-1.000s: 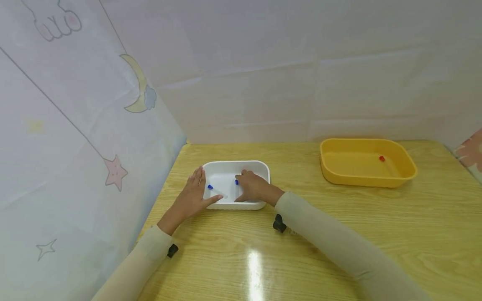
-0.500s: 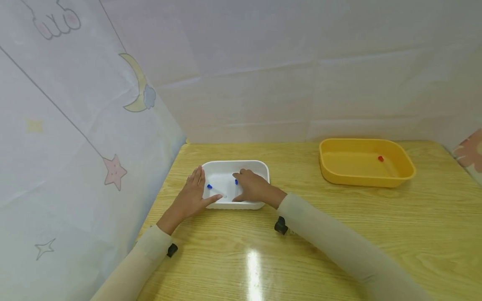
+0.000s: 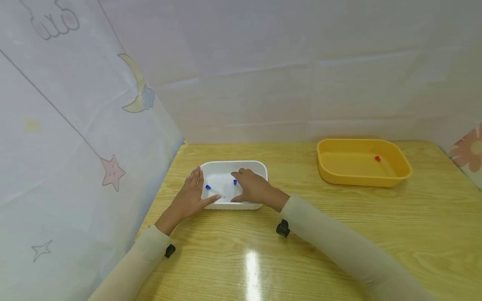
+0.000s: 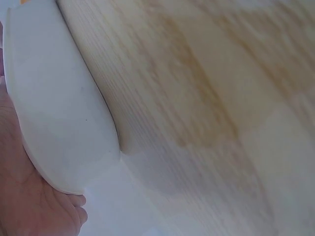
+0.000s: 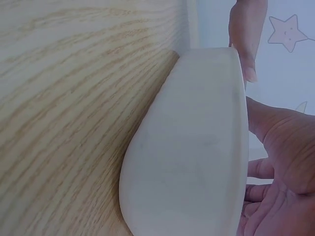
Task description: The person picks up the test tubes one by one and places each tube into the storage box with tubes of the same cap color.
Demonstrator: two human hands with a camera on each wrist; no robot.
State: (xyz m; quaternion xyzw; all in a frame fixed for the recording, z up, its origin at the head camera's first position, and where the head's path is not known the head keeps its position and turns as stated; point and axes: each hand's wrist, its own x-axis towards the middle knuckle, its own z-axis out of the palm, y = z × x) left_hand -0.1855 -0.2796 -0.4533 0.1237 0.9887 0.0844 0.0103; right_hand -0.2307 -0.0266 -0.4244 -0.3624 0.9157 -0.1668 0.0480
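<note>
Right grip (image 3: 253, 187) — blue-capped piece (image 3: 235, 182) between fingers and thumb.

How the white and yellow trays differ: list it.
The white tray looks smaller than the yellow tray. The left hand and right hand are at the white tray, neither at the yellow. The white shows two blue pieces, the yellow one red piece. Both have rounded corners.

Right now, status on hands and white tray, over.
Left hand on white tray. Right hand inside, beside one blue cap; grip unclear. Another cap further left. Possible snag: tray walls.
</note>
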